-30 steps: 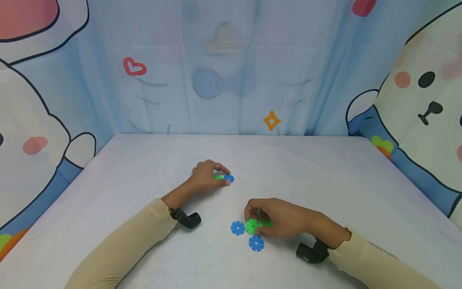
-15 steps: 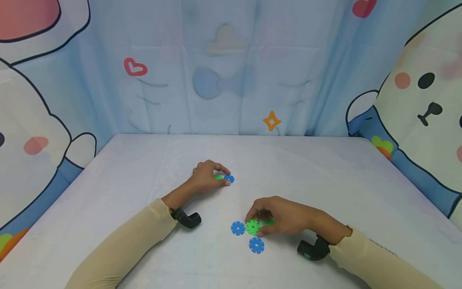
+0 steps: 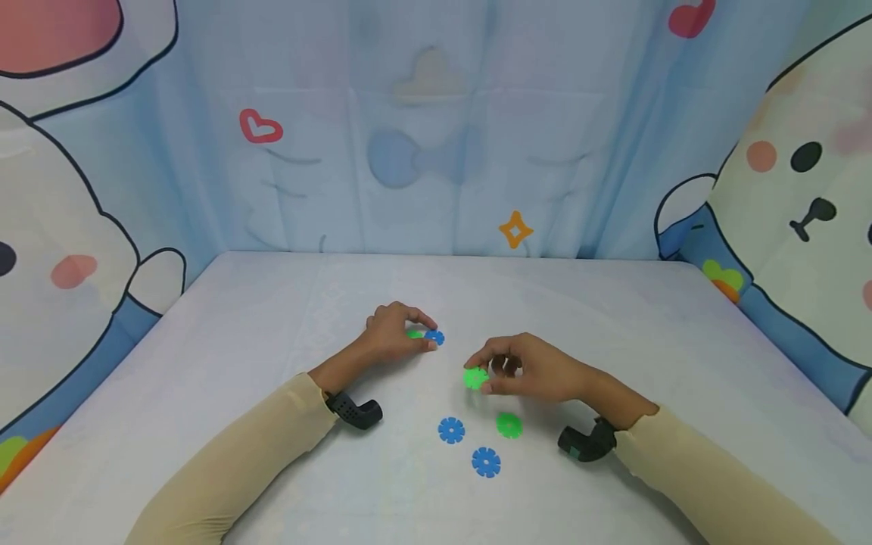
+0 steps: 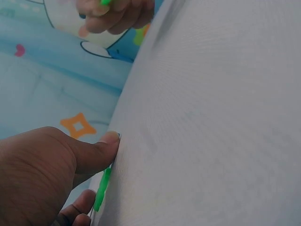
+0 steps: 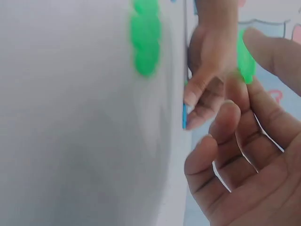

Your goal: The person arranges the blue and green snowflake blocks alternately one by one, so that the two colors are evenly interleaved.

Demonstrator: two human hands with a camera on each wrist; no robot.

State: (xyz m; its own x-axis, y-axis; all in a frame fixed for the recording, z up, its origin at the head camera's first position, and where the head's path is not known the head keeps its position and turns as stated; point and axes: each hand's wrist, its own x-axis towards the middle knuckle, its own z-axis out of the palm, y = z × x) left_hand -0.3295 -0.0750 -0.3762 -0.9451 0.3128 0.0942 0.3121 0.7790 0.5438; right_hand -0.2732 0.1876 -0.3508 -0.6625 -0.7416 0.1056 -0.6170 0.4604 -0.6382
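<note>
- With L hand (image 3: 398,333): holding far blue disc (image 3: 434,337) by opp. sides of rim, w/ thumb + index curled, parted only as far as disc req's. Flat on desk (image 3: 327,469), toward far edge, approx. midway btwn L & R edges.
- Tucked just beside it, toward L edge: far green disc (image 3: 415,334), partly hidden by same hand. Can't tell if joined or merely close.
- With R hand (image 3: 534,369): pinching raised green disc (image 3: 475,378) btwn thumb + index, w/ other fingers loosely bent, holding nothing else. Lifted clear of desk, apart from far pair, a bit closer to R edge than that pair.
- Lying loose, flat, nearer to near side of desk: loose green disc (image 3: 509,425), loose blue disc (image 3: 451,430), near blue disc (image 3: 487,462). Near one another, not touching.
- Done, prob.: 2 discs placed side by side, 3rd picked up. Not yet set down.
- Left, prob.: 3 loose discs, none held. Approx. halfway, judging by count.
</note>
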